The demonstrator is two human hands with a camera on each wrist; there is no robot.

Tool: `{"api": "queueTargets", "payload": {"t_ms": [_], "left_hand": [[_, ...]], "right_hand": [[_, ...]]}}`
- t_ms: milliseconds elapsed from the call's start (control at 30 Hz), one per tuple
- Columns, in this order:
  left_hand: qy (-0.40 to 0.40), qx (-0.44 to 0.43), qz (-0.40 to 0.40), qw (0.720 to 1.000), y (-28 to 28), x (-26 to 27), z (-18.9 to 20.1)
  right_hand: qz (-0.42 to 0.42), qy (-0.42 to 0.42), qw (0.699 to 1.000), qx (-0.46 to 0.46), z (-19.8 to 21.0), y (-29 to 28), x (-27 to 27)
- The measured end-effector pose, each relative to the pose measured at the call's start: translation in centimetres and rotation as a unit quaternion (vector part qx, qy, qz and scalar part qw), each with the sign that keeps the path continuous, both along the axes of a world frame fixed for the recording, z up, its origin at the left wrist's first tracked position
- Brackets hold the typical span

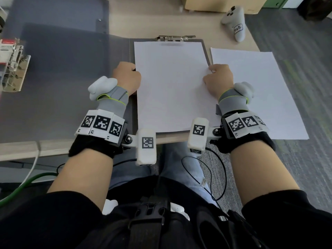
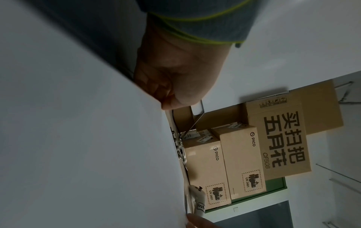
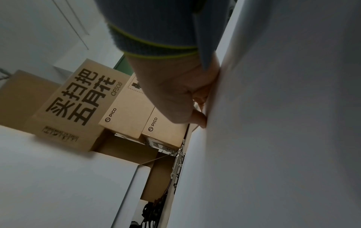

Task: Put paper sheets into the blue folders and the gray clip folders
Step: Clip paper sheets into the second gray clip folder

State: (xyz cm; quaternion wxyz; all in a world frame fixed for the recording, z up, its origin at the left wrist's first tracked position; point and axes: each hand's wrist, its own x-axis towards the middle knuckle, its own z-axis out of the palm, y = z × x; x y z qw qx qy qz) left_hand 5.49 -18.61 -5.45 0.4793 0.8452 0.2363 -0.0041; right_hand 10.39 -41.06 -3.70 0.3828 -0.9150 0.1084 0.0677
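A gray clip folder (image 1: 71,78) lies open on the table, with its metal clip (image 1: 177,38) at the far end of the right board. One white paper sheet (image 1: 172,87) rests on that board, and its top edge sits just below the clip. My left hand (image 1: 133,70) pinches the sheet's left edge with curled fingers. The right hand (image 1: 212,69) pinches the right edge at about the same height. The left wrist view shows the left hand (image 2: 171,95) curled at the sheet's (image 2: 78,138) border. The right wrist view shows the right hand (image 3: 195,111) against the sheet (image 3: 273,138).
A stack of loose white sheets (image 1: 255,90) lies to the right and overhangs the table's corner. A white controller (image 1: 234,24) lies at the far right. Cardboard boxes (image 2: 244,162) stand behind the table. A metal-and-card object (image 1: 13,65) sits at the left edge. The table's front edge (image 1: 53,148) is close to my body.
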Motion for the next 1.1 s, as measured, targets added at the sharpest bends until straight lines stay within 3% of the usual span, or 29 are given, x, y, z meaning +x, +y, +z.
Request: {"api": "queueTargets", "payload": {"t_ms": [633, 833, 933, 1100], "left_hand": [[0.057, 0.098, -0.076, 0.991, 0.9, -1.3, 3.2], [0.05, 0.04, -0.09, 0.994, 0.1, -0.4, 5.0], [0.058, 0.042, -0.14, 0.987, -0.4, 0.2, 5.7], [0.068, 0.03, -0.182, 0.981, -0.2, 1.0, 6.4]], "right_hand": [[0.043, 0.006, 0.977, -0.208, 0.6, 1.4, 0.5], [0.047, 0.009, 0.969, -0.241, 0.7, 1.5, 0.6], [0.04, 0.006, 0.968, -0.247, 0.9, 1.7, 0.7], [0.09, 0.021, 0.96, -0.263, 1.4, 2.4, 1.3]]}}
